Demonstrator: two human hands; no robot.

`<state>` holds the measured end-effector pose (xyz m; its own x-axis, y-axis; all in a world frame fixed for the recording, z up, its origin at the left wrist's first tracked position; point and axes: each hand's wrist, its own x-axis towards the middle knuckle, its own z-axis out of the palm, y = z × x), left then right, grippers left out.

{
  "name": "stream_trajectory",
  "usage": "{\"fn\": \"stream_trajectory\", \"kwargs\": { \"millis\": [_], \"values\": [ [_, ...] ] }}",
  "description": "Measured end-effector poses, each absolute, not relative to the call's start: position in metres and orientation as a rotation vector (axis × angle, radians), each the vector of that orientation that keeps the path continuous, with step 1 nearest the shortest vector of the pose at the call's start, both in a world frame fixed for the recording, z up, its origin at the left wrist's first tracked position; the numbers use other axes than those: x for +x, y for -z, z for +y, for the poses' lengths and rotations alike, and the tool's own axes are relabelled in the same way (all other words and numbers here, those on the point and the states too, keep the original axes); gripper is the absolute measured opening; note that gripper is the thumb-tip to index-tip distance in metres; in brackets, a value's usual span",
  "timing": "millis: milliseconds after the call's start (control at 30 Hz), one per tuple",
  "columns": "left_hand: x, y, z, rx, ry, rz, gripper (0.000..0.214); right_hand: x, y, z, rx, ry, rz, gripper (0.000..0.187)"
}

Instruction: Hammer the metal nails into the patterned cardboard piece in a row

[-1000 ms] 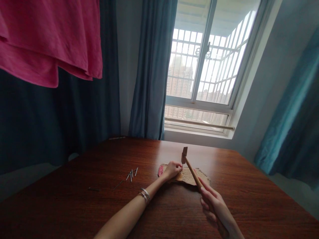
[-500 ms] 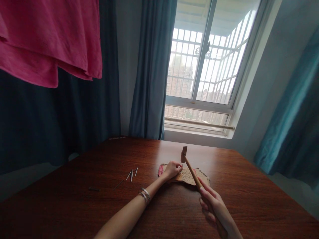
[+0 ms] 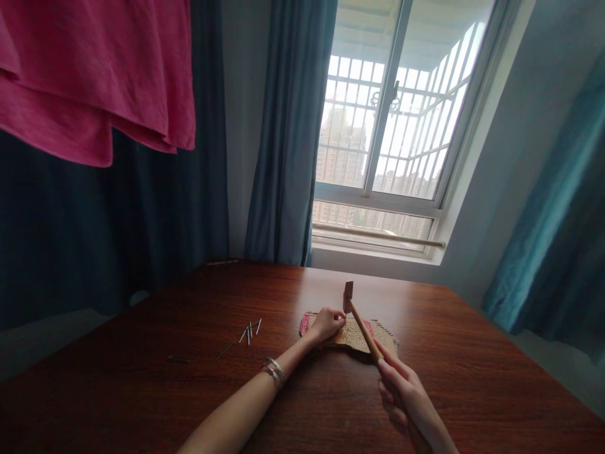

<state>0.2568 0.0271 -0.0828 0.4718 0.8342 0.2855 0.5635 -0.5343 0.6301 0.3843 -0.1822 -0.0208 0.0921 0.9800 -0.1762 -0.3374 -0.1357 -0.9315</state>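
The brown wooden surface (image 3: 302, 403) spreads beneath everything. The left forearm reaches in diagonally from the lower edge, nearly straight at the wrist, its hand (image 3: 326, 323) lying over the left part of a perforated piece of cardboard (image 3: 354, 339). The right hand (image 3: 401, 386) is raised near the cardboard's right end, wrist angled inward, its grip wrapped firmly about the handle of a hammer (image 3: 365, 331) slanting up and leftward. The silvery bracelets (image 3: 274, 372) ring the left wrist. Several loose nails (image 3: 249, 334) lie left of that hand. Its grip is pinched, thumb against fingers, on a thin nail (image 3: 346, 316) just below the hammer's head; whether they touch, I cannot tell
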Motion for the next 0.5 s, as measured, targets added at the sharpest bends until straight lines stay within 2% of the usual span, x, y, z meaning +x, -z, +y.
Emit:
{"fn": "stream_trajectory", "kwargs": {
  "millis": [233, 500],
  "values": [
    [0.254, 0.082, 0.025, 2.319, -0.816, 1.17, 0.034, 0.401, 0.015, -0.183, -1.145, -1.304, -0.845, 0.073],
    [0.252, 0.08, 0.034, 2.276, -0.844, 1.186, 0.041, 0.445, 0.037, -0.173, -1.486, -0.82, -0.948, 0.073]
  ]
}}
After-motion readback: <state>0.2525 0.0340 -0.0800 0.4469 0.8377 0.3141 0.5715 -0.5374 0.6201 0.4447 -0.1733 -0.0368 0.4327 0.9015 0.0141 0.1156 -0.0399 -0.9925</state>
